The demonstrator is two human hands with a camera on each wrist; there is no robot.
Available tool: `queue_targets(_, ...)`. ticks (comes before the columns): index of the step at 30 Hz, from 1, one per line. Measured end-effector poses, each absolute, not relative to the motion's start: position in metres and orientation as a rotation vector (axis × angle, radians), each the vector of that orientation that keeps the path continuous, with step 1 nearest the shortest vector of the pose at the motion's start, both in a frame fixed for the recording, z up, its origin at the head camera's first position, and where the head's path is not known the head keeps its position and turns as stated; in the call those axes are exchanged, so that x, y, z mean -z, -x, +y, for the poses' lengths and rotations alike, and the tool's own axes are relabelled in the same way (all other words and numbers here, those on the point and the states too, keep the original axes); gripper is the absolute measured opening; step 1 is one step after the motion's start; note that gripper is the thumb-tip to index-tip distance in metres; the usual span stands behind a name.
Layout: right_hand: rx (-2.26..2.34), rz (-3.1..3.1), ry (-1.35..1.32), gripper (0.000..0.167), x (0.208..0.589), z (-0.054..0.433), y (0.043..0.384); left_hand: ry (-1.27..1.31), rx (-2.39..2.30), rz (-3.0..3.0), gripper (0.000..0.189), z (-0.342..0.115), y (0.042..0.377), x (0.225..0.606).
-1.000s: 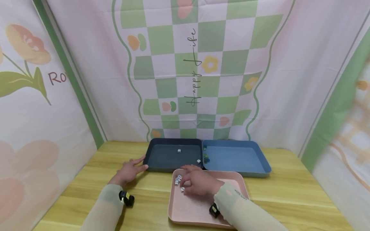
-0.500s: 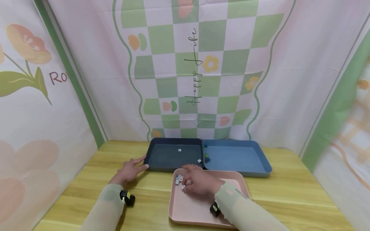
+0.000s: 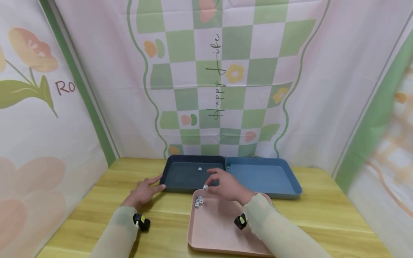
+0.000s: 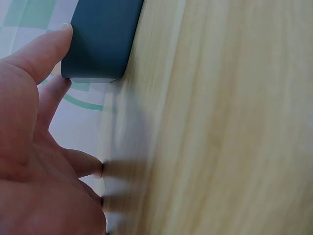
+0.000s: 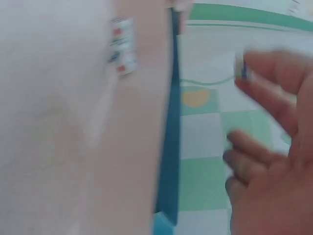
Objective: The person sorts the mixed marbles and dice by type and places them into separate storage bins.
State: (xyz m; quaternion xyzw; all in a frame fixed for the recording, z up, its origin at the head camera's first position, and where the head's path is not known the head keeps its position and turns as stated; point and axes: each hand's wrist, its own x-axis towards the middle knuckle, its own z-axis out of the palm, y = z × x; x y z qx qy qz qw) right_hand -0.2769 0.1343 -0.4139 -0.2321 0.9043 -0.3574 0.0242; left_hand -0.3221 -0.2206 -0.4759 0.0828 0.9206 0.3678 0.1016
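Note:
My right hand pinches a white die between thumb and fingertips, above the far rim of the pink tray. The right wrist view, somewhat blurred, also has this pinched die; the other fingers are held apart from it. Several white dice sit close together in the pink tray's far left corner. My left hand touches the left end of the dark tray with thumb and index finger, fingers extended. One white die lies inside the dark tray, whose right part is hidden behind my right hand.
A blue tray stands against the dark tray's right side, with a small greenish piece by its left wall. Both stand at the back of the wooden table, before a patterned curtain. The pink tray is nearer.
My right hand has picked up a die from the pink tray and lifted it toward the dark tray. It now covers the dark tray's right corner. My left hand has stayed put.

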Motion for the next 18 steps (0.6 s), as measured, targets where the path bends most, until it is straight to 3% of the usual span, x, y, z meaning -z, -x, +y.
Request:
queue_targets(8, 1.438, 2.929, 0.297, 0.015, 0.371, 0.14, 0.288, -0.24, -1.078, 2.727, 0.068, -0.221, 0.324, 0.477)
queue_targets(18, 1.514, 2.87, 0.2, 0.021, 0.339, 0.152, 0.302, -0.217, -1.063, 2.732, 0.068, -0.221, 0.323, 0.476)
